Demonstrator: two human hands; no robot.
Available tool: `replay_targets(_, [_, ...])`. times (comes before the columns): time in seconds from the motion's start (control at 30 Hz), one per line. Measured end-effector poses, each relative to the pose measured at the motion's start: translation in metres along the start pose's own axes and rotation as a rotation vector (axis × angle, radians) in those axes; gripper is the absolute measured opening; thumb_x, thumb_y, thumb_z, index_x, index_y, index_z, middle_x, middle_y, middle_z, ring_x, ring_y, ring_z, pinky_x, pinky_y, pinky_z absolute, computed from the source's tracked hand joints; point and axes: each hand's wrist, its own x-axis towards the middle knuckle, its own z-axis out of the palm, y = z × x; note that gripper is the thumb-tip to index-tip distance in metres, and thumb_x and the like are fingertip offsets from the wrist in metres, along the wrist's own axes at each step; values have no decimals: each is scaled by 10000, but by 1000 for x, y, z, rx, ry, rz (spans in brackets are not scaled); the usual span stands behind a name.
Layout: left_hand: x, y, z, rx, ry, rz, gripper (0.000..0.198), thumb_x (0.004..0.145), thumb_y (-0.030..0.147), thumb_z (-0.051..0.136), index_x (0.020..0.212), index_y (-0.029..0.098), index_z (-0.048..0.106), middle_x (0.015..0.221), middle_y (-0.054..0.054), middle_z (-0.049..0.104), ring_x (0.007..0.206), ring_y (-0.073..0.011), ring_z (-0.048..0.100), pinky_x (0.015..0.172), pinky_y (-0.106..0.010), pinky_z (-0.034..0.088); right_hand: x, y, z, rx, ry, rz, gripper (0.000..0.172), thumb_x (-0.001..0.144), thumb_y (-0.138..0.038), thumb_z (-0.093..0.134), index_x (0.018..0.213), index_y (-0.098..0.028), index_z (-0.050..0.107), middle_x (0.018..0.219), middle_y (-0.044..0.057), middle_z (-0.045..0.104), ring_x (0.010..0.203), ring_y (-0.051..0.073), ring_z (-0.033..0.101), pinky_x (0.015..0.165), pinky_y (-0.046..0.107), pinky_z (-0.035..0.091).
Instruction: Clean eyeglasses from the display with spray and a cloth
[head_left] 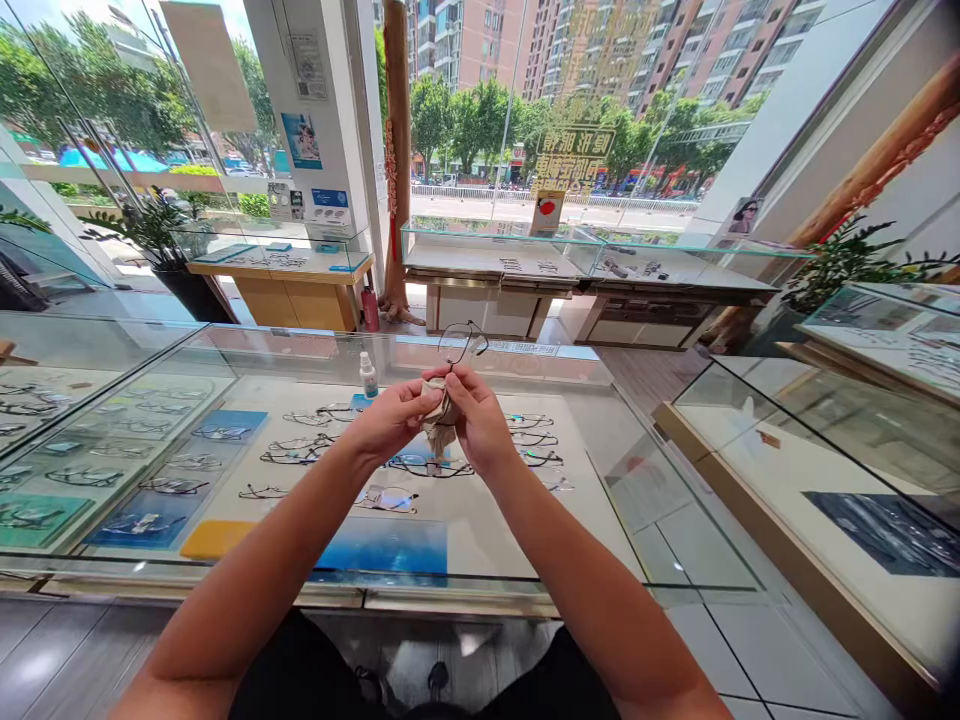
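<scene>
Above the glass display case (525, 560), both my hands are closed close together. A thin-rimmed pair of glasses (463, 342) sticks up from between them, one lens toward the far side. My right hand (478, 420) grips the glasses near the frame, thumb and fingers pressed together. Pinched in my left hand (397, 415) is a beige cloth (441, 432), bunched up and hanging down between the hands. Part of the glasses is hidden by the cloth and fingers. A small white spray bottle (367, 376) stands on the case just beyond my left hand.
Under the case's glass lie several pairs of glasses (386, 498), a blue sheet (390, 548) and a yellow item (219, 539). Another glass case (787, 440) stands to the right. Farther off are more display counters (487, 270), a wooden post (397, 150) and potted plants (169, 245) by the windows.
</scene>
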Motion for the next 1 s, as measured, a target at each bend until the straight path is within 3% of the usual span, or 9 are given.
replay_targets(0.1, [-1,-3,2,-57,-20,19,524,722,376,1077,1123,149,828,864,-21,741,789,-128,659,737,-227,505,0,0,0,8,-8,3,435,751,-584,1001,991,-259,839,1040,4,859,799,142,734,689,257,635])
replay_targets(0.2, [-2,-6,3,-77,0,18,641,750,346,1065,1316,195,804,929,-26,773,894,-159,720,796,-243,543,0,0,0,3,-8,-6,432,748,-582,1001,993,-265,839,1047,4,856,810,152,737,698,276,647])
replay_targets(0.33, [-3,-6,3,-60,28,16,728,751,361,1066,1396,199,771,995,-38,796,933,-163,743,841,-254,574,0,0,0,-16,4,-7,429,752,-580,996,989,-257,843,1051,14,855,809,141,728,715,259,637])
replay_targets(0.47, [-3,-4,4,-25,6,54,685,754,361,1062,1339,155,771,936,-38,792,865,-156,735,838,-256,574,0,1,-1,-9,10,8,437,730,-604,1001,969,-267,856,1035,13,857,782,138,718,713,254,625])
replay_targets(0.6, [-3,-5,7,27,8,100,614,770,428,1045,1245,149,775,878,-23,767,792,-143,693,785,-253,548,2,0,-2,-34,17,-23,411,767,-624,968,954,-271,871,1027,19,863,851,156,734,805,268,617])
replay_targets(0.83, [-1,-13,8,183,24,88,590,758,679,982,852,145,751,807,-29,716,757,-140,605,738,-257,484,2,-3,-7,-151,62,-61,409,810,-654,918,920,-263,871,1075,35,872,887,170,725,802,291,575])
replay_targets(1.0, [2,-14,3,139,40,90,601,808,712,929,944,142,797,879,-65,770,848,-189,674,834,-305,542,6,-12,-12,-127,99,-100,386,806,-642,929,909,-276,859,1043,33,872,955,206,747,900,344,602])
